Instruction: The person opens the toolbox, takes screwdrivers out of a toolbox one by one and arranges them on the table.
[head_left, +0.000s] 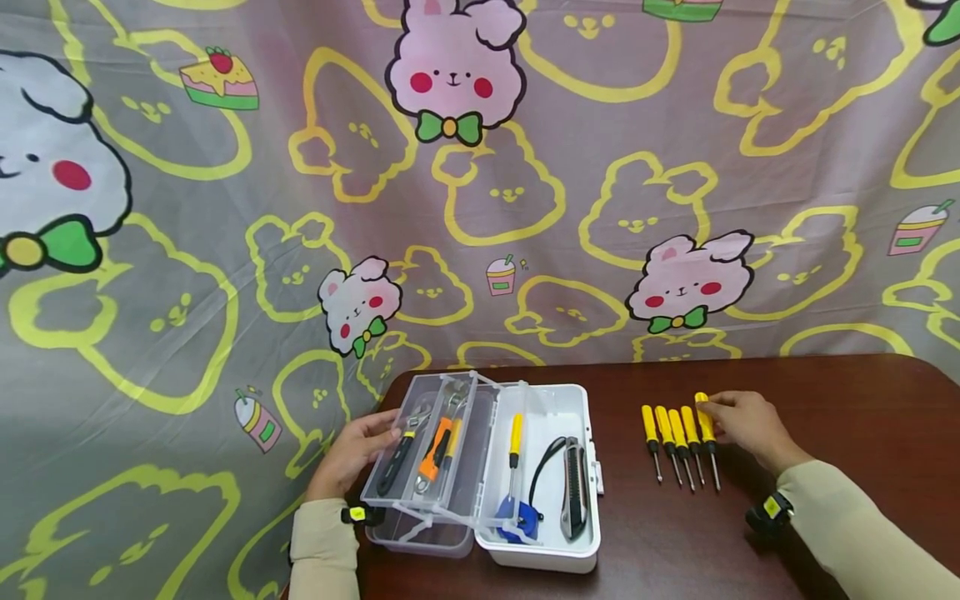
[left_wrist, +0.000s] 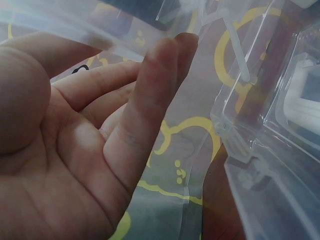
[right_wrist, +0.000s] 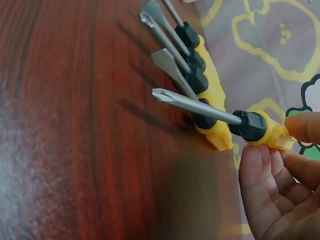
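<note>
My right hand point(head_left: 750, 423) pinches the yellow handle of a screwdriver point(right_wrist: 200, 107) between thumb and fingers. In the right wrist view its cross-shaped tip points away from the hand, above the wood. Several more yellow-handled screwdrivers point(head_left: 673, 433) lie in a row just to its left. At the left, my left hand point(head_left: 352, 450) grips the edge of the clear upper tray point(head_left: 463, 475) of an open white toolbox point(head_left: 536, 560). Thumb on the near side, its fingers go behind the plastic. An adjustable wrench point(head_left: 401, 454) and an orange-handled tool point(head_left: 435, 457) lie in that tray.
Inside the white toolbox sit a yellow screwdriver point(head_left: 515, 442), a blue tape measure point(head_left: 519, 518) and a utility knife point(head_left: 574, 487) with a black wrist strap. The dark wooden table point(head_left: 645, 542) ends at a patterned curtain point(head_left: 570, 275) behind and to the left.
</note>
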